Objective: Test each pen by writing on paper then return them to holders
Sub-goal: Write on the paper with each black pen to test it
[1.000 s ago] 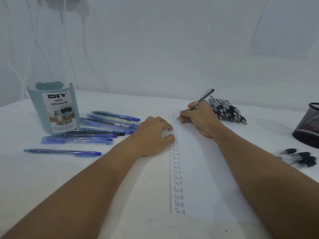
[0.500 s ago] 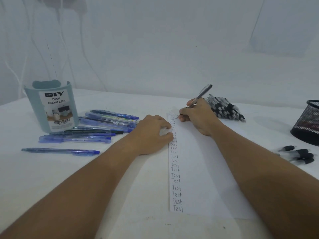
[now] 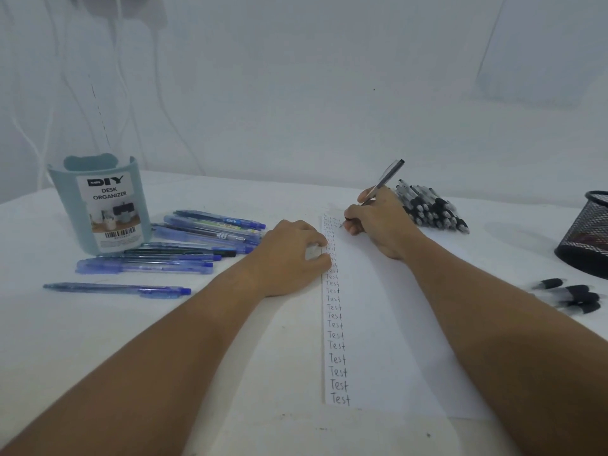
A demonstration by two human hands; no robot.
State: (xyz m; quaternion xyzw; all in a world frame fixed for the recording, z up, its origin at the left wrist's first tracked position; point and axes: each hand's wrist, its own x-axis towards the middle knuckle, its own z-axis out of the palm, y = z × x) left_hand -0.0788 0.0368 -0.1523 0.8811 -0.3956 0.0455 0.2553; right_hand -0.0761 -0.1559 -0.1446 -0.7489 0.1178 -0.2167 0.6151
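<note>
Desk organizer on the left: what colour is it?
Pale teal desk organizer, with a white label; head view, the only one, shows it.

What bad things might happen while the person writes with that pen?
The right hand writes with the pen right beside the pile of black pens, so its knuckles might nudge some and make them roll. The right forearm lies across the paper, so shifting it could drag the sheet if the left hand lets go of the edge.
</note>
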